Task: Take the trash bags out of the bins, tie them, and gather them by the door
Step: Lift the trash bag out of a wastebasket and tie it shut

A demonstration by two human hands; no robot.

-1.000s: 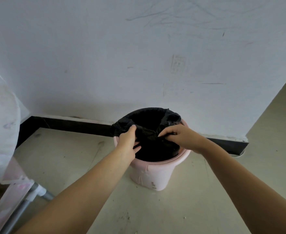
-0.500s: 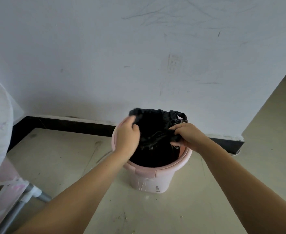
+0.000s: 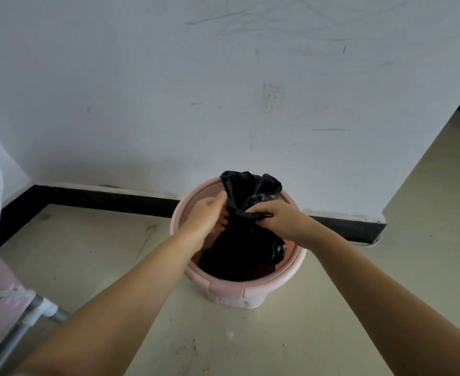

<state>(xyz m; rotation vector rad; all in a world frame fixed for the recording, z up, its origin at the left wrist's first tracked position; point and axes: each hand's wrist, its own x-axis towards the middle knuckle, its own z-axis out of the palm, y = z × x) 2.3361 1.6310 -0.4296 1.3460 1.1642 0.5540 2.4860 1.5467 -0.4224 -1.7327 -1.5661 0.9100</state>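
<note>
Now, black bag (image 3: 243, 240) bunched at its neck inside pink bin (image 3: 234, 290), left hand (image 3: 205, 215) and right hand (image 3: 283, 219) both clenched around the gathered plastic, bin on floor (image 3: 101, 253) near wall (image 3: 223, 90).

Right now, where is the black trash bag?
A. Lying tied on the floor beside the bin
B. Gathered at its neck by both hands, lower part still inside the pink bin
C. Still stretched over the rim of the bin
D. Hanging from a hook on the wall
B: the left hand and right hand pinch the neck of the black trash bag, whose bulk sits inside the pink bin.
</note>
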